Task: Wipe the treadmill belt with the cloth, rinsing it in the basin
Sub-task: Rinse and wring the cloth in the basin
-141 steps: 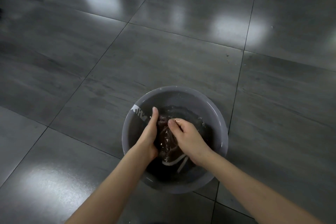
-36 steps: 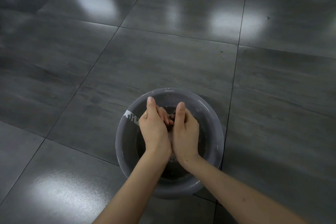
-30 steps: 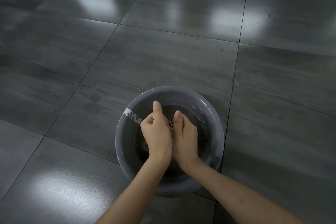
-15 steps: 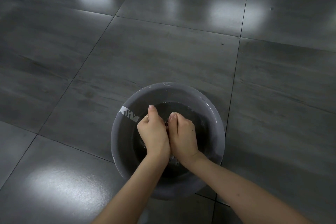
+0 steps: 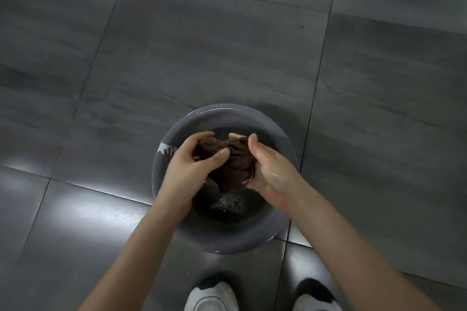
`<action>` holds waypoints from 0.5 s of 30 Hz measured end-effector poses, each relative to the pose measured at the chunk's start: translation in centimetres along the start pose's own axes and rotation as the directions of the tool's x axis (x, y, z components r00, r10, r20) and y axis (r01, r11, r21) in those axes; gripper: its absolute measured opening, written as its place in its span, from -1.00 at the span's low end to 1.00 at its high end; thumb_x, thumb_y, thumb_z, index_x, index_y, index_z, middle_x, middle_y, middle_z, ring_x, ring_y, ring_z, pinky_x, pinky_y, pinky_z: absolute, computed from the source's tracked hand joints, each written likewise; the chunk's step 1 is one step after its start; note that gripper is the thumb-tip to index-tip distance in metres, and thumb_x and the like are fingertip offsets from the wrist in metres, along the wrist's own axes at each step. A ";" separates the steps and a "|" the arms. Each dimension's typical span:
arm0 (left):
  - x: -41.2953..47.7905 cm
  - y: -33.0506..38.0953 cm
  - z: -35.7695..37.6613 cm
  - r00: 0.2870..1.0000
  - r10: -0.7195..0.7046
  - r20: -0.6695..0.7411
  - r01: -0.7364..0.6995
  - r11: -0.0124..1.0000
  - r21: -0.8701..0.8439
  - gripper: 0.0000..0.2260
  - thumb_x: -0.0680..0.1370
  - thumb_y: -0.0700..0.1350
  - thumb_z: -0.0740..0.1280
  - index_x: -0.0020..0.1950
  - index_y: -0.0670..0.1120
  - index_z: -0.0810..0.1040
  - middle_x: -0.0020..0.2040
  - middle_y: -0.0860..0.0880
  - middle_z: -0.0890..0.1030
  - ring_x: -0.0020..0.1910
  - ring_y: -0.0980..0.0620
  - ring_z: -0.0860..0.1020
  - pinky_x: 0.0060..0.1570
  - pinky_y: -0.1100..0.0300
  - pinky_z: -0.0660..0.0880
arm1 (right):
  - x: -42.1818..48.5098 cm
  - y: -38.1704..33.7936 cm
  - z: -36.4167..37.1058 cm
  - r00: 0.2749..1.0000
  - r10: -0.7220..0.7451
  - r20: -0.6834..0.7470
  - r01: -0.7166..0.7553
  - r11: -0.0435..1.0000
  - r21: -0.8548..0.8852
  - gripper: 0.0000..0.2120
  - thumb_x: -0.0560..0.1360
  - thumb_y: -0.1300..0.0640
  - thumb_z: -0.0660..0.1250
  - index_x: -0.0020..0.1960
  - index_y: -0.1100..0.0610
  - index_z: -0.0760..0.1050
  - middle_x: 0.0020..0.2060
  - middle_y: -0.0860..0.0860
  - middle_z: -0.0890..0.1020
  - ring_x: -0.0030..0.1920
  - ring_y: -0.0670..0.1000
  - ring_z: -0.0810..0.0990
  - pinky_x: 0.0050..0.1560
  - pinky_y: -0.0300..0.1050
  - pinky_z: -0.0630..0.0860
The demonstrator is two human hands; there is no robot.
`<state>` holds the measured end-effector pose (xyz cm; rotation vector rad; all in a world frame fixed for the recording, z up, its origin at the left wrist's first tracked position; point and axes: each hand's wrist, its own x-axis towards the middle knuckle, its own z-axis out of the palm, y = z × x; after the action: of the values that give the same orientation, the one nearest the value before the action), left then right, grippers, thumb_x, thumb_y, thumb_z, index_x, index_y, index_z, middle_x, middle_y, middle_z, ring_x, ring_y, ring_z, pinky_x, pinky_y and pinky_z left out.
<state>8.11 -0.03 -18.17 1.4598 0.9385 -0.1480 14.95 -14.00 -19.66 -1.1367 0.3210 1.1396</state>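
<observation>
Glossy dark grey tiles make up the floor (image 5: 202, 58); no treadmill is in view, so how much wiping is done cannot be told. A round, smooth grey plastic basin (image 5: 240, 242) stands on the tiles and holds dark, bubbly water (image 5: 227, 203). The left hand (image 5: 192, 166) and right hand (image 5: 273, 171) grip the bunched, sodden brown cloth (image 5: 235, 161) just above the water. The rinse looks midway, with wringing and wiping left.
</observation>
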 end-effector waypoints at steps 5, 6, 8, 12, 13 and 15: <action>-2.7 3.8 -1.0 0.989 0.037 -0.140 0.008 0.952 0.307 -0.82 0.39 -0.14 0.51 -0.05 -0.07 0.60 -0.13 0.02 0.65 -0.02 -0.02 0.61 0.03 0.02 0.56 | -4.3 -1.2 2.6 0.991 -0.001 -0.136 -0.051 0.923 -0.380 -0.84 0.53 0.09 0.34 0.00 0.19 0.55 -0.07 0.18 0.65 -0.05 0.14 0.65 0.04 0.15 0.58; -3.6 4.9 -1.0 0.982 0.050 -0.180 0.002 0.961 0.278 -0.83 0.39 -0.15 0.51 -0.07 -0.07 0.59 -0.14 0.01 0.64 -0.05 -0.03 0.61 0.03 0.02 0.56 | -5.5 -1.9 3.2 0.989 -0.003 -0.145 -0.047 0.940 -0.338 -0.84 0.49 0.14 0.38 0.01 0.21 0.54 -0.08 0.16 0.65 -0.06 0.13 0.66 0.01 0.10 0.60; -6.1 7.8 -0.8 0.980 0.067 -0.186 -0.020 0.970 0.242 -0.83 0.39 -0.15 0.51 -0.12 -0.04 0.56 -0.17 0.02 0.63 -0.10 0.00 0.60 -0.04 0.08 0.55 | -8.4 -3.8 4.5 0.974 -0.065 -0.215 -0.011 0.943 -0.334 -0.82 0.47 0.18 0.40 0.02 0.26 0.54 -0.07 0.15 0.64 -0.04 0.13 0.64 -0.04 0.04 0.59; -11.0 14.1 0.2 0.991 0.117 -0.071 -0.092 0.953 0.288 -0.83 0.39 -0.13 0.51 -0.17 0.03 0.53 -0.19 0.06 0.61 -0.12 0.01 0.58 -0.16 0.20 0.49 | -15.5 -8.7 6.4 0.952 -0.119 -0.281 0.055 0.973 -0.224 -0.86 0.53 0.18 0.32 0.01 0.24 0.52 -0.13 0.10 0.63 -0.10 0.02 0.61 -0.08 -0.12 0.55; -12.2 15.9 0.7 0.993 0.111 -0.034 -0.098 0.959 0.266 -0.83 0.37 -0.11 0.53 -0.17 0.04 0.56 -0.18 0.04 0.63 -0.09 -0.03 0.60 -0.11 0.14 0.51 | -17.5 -10.1 6.4 0.949 -0.105 -0.296 0.067 0.988 -0.136 -0.90 0.54 0.18 0.31 -0.01 0.22 0.51 -0.17 0.06 0.62 -0.14 0.00 0.61 -0.11 -0.12 0.54; -15.0 19.9 2.3 0.994 0.076 0.074 -0.091 0.969 0.230 -0.78 0.27 0.01 0.56 -0.17 0.08 0.61 -0.14 -0.02 0.67 -0.05 -0.09 0.63 -0.02 0.02 0.55 | -22.1 -12.8 5.9 0.921 -0.128 -0.368 0.121 0.992 -0.042 -0.94 0.54 0.18 0.31 -0.11 0.14 0.47 -0.25 0.02 0.58 -0.23 -0.03 0.56 -0.20 -0.15 0.50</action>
<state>11.52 -5.41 6.05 1.6987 0.8255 -0.2491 14.01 -20.73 5.63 -1.3707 0.5226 0.8124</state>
